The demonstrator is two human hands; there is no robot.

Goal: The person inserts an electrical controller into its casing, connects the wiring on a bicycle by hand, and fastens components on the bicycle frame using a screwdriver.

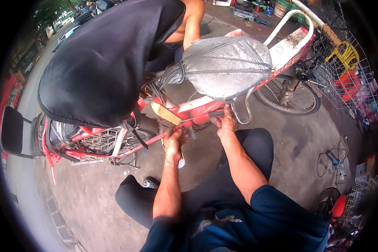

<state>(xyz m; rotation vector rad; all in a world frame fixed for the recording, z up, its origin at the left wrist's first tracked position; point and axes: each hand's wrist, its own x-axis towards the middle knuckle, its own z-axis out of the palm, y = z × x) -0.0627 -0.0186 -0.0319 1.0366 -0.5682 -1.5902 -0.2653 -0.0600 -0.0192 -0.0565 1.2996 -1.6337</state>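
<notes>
A red and white electric bike (201,109) stands across in front of me. My right hand (225,123) grips the dark handle of a screwdriver (216,113). Its thin shaft runs left along the red frame, toward a tan panel (166,114). My left hand (174,140) is at the lower edge of the frame, near the screwdriver's tip. The fingers there are curled together, and what they pinch is hidden. Above my hands is a grey oval seat (227,65) with dark cords strapped over it.
Another person in black clothing (109,59) leans over the bike from the far left, with one hand (234,32) behind the seat. A wheel (287,94) stands right. Wire baskets (350,71), a cabled tool (333,158) and a black chair (16,131) are around. A floor grate (59,218) lies lower left.
</notes>
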